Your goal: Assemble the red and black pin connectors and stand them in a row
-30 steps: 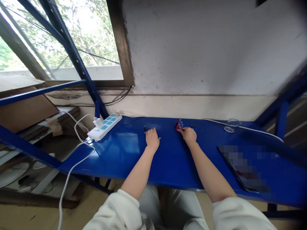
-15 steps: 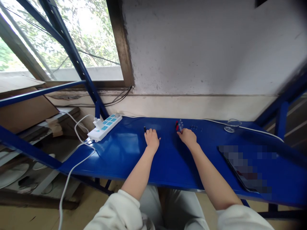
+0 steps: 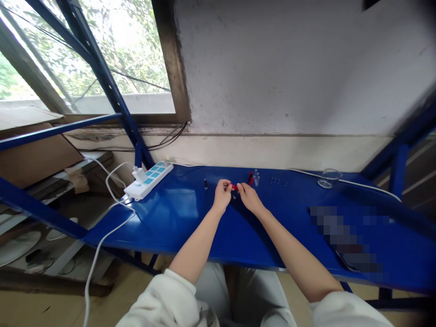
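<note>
My left hand [image 3: 222,194] and my right hand [image 3: 248,196] meet over the middle of the blue shelf board [image 3: 177,218]. Between their fingertips is a small red piece [image 3: 234,186], pinched from both sides. Just behind the hands stands a little cluster of red and clear small parts [image 3: 254,177]. A short black stub [image 3: 205,183] stands on the board left of my left hand. A few tiny dark bits [image 3: 276,180] lie to the right of the cluster.
A white power strip [image 3: 149,180] with a plugged adapter and white cable [image 3: 98,247] lies at the board's left end. A clear glass dish [image 3: 329,177] sits at the back right. A dark flat device [image 3: 350,236] lies on the right. Blue frame bars [image 3: 102,75] cross the window.
Both hands lifted off the board and came together. My right hand left the cluster of small parts and now pinches a red piece with the left.
</note>
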`<state>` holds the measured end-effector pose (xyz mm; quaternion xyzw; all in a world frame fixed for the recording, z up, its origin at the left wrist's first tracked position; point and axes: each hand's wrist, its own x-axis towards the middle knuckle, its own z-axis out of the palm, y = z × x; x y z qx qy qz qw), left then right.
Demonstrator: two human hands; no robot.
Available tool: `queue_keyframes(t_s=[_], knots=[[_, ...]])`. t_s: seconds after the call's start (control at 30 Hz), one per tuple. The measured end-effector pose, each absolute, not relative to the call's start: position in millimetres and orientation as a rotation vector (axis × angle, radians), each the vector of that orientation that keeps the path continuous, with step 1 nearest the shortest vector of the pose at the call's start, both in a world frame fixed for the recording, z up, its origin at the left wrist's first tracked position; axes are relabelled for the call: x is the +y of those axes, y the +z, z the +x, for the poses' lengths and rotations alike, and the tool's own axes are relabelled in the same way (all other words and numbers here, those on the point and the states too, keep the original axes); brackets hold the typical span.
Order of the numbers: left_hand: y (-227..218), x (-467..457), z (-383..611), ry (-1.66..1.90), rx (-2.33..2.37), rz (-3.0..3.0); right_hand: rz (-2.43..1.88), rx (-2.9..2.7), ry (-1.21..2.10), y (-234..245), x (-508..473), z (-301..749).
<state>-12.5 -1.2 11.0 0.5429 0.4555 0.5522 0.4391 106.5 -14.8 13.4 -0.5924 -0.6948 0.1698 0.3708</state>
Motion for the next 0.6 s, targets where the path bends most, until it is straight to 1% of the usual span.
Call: queue_keyframes(t_s=[0.1,0.2,0.6], knots=[[13,-4,-10,1.363,0.981,1.249,-1.510,-1.701,0.520,16,-16,107],[14,-5,-10,1.364,0.925,1.238,-1.449,-1.648,0.526,17,-16,108],[15,-7,-12,1.390,0.959,1.419,-1.342,-1.503,0.506,25,-22,111]])
